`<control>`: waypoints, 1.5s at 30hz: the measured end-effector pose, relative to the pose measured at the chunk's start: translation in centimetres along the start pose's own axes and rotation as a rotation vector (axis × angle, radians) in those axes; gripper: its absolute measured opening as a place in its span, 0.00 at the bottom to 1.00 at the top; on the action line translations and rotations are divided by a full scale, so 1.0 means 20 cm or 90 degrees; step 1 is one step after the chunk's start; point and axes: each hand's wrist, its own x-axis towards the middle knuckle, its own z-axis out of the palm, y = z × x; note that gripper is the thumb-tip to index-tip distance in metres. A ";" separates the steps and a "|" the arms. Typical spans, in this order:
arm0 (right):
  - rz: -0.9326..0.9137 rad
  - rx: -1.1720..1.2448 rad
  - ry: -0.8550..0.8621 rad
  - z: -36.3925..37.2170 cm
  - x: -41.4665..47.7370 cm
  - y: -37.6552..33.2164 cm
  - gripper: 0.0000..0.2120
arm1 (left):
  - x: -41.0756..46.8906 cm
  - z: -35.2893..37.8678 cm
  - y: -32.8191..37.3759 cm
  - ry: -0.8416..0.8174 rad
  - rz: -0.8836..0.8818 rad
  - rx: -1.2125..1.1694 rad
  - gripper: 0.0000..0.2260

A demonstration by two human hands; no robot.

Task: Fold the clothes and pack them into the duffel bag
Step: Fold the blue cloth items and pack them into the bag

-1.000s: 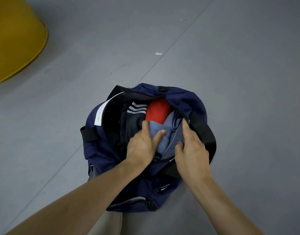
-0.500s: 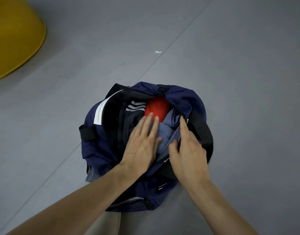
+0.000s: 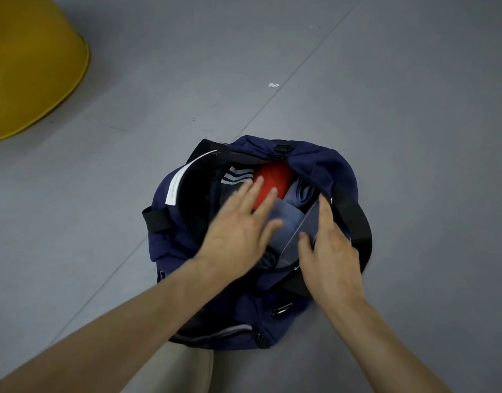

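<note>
A navy duffel bag (image 3: 326,168) stands open on the grey floor. Inside it lie a red garment (image 3: 275,177), a dark garment with white stripes (image 3: 235,175) and a blue-grey garment (image 3: 289,222). My left hand (image 3: 241,225) lies flat with straight, spread fingers over the clothes, fingertips on the red garment. My right hand (image 3: 326,245) holds the bag's right rim, index finger along the edge and thumb inside the opening.
A large yellow tub (image 3: 31,66) stands at the upper left. A small white scrap (image 3: 273,85) lies on the floor beyond the bag. A black strap (image 3: 354,222) runs over the bag's right side. A beige trouser leg (image 3: 173,370) shows below.
My left hand uncurled from the blue-grey garment and now lies flat, slid forward onto the red one. My right hand stayed on the rim.
</note>
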 end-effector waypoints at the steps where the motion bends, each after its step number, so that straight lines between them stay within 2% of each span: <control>1: -0.008 -0.003 0.005 -0.01 -0.01 0.01 0.35 | -0.01 -0.07 -0.03 0.099 0.011 0.013 0.26; 2: -0.014 0.000 0.010 -0.01 -0.01 0.01 0.36 | -0.01 -0.12 -0.09 0.174 -0.007 0.038 0.23; 3: -0.020 0.009 0.010 -0.02 -0.02 0.02 0.36 | -0.02 -0.17 -0.15 0.205 -0.059 0.063 0.23; 6: -0.038 0.046 -0.003 -0.04 -0.03 0.02 0.36 | -0.03 -0.22 -0.36 0.112 -0.290 0.029 0.34; 8: -0.053 0.059 -0.010 -0.04 -0.04 0.02 0.36 | -0.03 -0.22 -0.39 0.088 -0.335 -0.042 0.37; 11: -0.094 0.089 -0.028 -0.07 -0.08 0.05 0.35 | -0.03 -0.22 -0.27 0.139 -0.194 -0.038 0.33; 13: -0.102 0.113 -0.035 -0.12 -0.11 0.11 0.34 | -0.04 -0.22 -0.10 0.142 -0.082 -0.118 0.29; 15: -0.101 0.131 -0.031 -0.19 -0.14 0.19 0.34 | -0.03 -0.24 0.14 0.076 0.007 -0.266 0.32; 18: -0.076 0.157 -0.033 -0.35 -0.20 0.38 0.35 | 0.04 -0.26 0.49 -0.111 0.144 -0.407 0.40; 21: -0.041 0.128 -0.031 -0.56 -0.28 0.60 0.35 | 0.13 -0.26 0.69 -0.220 0.236 -0.353 0.44; 26: 0.015 0.076 -0.028 -0.93 -0.52 1.01 0.37 | 0.21 -0.28 1.00 -0.303 0.328 -0.220 0.47; 31: 0.063 0.054 0.012 -1.15 -0.90 1.39 0.36 | 0.19 -0.16 1.47 -0.383 0.490 -0.091 0.48; 36: 0.128 0.012 0.103 -1.23 -1.27 1.79 0.38 | 0.12 0.10 2.01 -0.387 0.547 -0.126 0.47; 40: 0.215 0.018 0.198 -1.10 -1.50 2.10 0.36 | -0.04 0.36 2.39 -0.409 0.550 -0.187 0.43; 45: 0.387 -0.105 0.174 -0.91 -1.67 2.40 0.31 | -0.18 0.74 2.66 -0.438 0.506 -0.144 0.43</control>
